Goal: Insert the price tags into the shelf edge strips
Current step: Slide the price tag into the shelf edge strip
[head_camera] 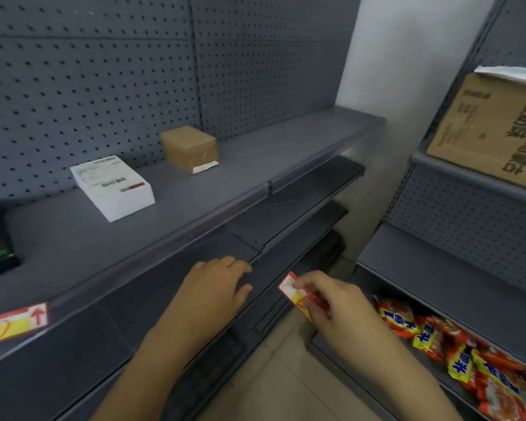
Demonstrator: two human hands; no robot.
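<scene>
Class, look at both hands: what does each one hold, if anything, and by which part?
The right hand pinches a price tag by its lower end, fingers over the middle. The left hand holds nothing; it rests on the shelf edge strip.

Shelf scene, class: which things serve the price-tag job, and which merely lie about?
Job:
price tag in right hand
left hand on shelf edge strip
fitted tag
white label stack

Lying about:
brown packet
cardboard box
snack packs

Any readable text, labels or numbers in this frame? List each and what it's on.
Nothing reads cleanly.
Cardboard box: large Chinese print, too blurred to quote.
Snack packets: blue Chinese characters, too blurred.
White paper stack: barcode and small print, unreadable.
Price tag in right hand: unreadable.
Tag in shelf strip: red up arrow only.
</scene>
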